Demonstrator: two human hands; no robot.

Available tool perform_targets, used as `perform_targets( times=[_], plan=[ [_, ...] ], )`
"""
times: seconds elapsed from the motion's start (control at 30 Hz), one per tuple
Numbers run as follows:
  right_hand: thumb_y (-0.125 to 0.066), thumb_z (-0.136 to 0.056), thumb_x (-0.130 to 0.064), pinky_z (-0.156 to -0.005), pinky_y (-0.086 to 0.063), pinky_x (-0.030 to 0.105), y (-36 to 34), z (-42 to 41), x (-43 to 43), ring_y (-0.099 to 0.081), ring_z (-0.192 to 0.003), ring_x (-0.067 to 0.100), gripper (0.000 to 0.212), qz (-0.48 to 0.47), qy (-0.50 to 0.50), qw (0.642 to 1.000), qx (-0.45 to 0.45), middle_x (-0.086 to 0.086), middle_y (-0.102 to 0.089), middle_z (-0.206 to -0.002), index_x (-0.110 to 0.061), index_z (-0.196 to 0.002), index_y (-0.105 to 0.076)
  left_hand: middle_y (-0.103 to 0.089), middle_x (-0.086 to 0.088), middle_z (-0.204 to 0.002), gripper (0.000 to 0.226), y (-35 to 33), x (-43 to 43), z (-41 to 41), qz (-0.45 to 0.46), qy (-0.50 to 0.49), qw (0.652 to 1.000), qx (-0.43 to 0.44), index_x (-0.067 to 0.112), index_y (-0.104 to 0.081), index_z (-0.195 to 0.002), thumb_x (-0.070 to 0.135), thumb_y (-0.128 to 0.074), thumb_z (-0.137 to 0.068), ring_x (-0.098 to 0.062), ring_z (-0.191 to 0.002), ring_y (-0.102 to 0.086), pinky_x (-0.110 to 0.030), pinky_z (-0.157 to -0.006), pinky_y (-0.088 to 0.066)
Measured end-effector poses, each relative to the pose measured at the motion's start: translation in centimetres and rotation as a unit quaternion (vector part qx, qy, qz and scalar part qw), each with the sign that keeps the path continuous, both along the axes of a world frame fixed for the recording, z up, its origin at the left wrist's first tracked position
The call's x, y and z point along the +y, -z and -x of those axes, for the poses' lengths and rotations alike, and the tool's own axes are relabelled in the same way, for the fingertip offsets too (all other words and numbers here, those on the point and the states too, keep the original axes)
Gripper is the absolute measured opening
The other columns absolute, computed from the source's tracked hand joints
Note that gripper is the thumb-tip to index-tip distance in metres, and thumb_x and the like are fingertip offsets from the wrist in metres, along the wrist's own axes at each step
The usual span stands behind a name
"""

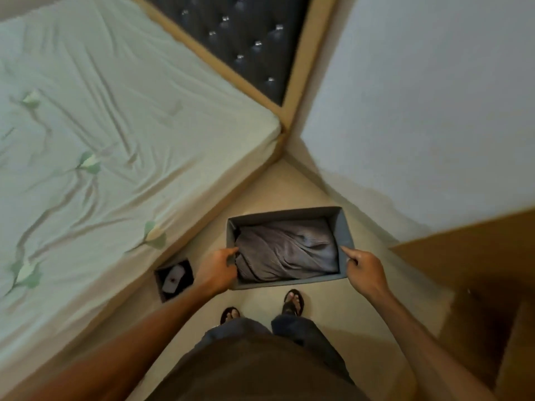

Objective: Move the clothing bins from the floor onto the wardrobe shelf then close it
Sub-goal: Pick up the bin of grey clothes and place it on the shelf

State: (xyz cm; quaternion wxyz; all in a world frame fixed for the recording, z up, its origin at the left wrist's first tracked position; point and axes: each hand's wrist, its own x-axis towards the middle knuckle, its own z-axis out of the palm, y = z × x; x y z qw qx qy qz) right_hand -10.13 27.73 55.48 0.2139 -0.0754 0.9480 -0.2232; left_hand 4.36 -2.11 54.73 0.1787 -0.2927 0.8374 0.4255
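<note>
A grey fabric clothing bin with folded grey striped cloth inside is in front of my feet, between the bed and the wall. My left hand grips the bin's left wall, fingers curled over the rim. My right hand holds the right wall, fingers pinched on its edge. Whether the bin rests on the floor or is lifted slightly cannot be told. A smaller dark bin with a light object in it sits on the floor to the left, against the bed base.
A bed with a pale green sheet fills the left side, its tufted dark headboard at the top. A white wall stands on the right. A brown wooden wardrobe panel juts in at the lower right. My sandalled feet stand on beige floor.
</note>
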Motion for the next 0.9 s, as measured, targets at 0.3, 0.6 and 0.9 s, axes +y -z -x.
perform_targets(
  times=[0.3, 0.6, 0.9],
  plan=[
    [-0.048, -0.092, -0.005, -0.094, -0.049, 0.035, -1.2, -2.6, 16.3, -0.060, -0.116, 0.033, 0.039, 0.017, 0.240, 0.970, 0.041, 0.014, -0.062, -0.129, -0.012, -0.128, -0.061, -0.063, -0.008, -0.129, 0.057, -2.3, 12.6, 12.9, -0.014, 0.234, 0.972, 0.008, 0.017, -0.059, -0.131, 0.012, -0.048, -0.075, -0.023, -0.113, -0.062, -0.033, -0.090, -0.054],
    [-0.044, -0.093, -0.006, -0.092, -0.047, 0.033, -5.6, 0.7, 33.2, -0.058, -0.118, 0.033, 0.041, 0.044, 0.407, 0.907, 0.098, 0.011, -0.061, -0.131, -0.016, -0.130, -0.059, -0.073, 0.002, -0.106, 0.061, -5.5, 31.0, 22.4, -0.022, 0.391, 0.914, 0.103, 0.028, -0.065, -0.120, 0.019, -0.047, -0.063, -0.018, -0.091, -0.068, -0.029, -0.078, -0.053],
    [-0.040, -0.096, -0.002, -0.082, -0.044, 0.028, -12.2, 6.1, 48.0, -0.062, -0.093, 0.021, 0.042, 0.014, 0.476, 0.861, 0.177, 0.016, -0.062, -0.127, -0.014, -0.132, -0.058, -0.072, -0.005, -0.105, 0.044, -9.6, 49.0, 32.1, -0.056, 0.491, 0.854, 0.162, 0.024, -0.065, -0.115, 0.010, -0.051, -0.076, -0.027, -0.091, -0.067, -0.033, -0.078, -0.053]
  ],
)
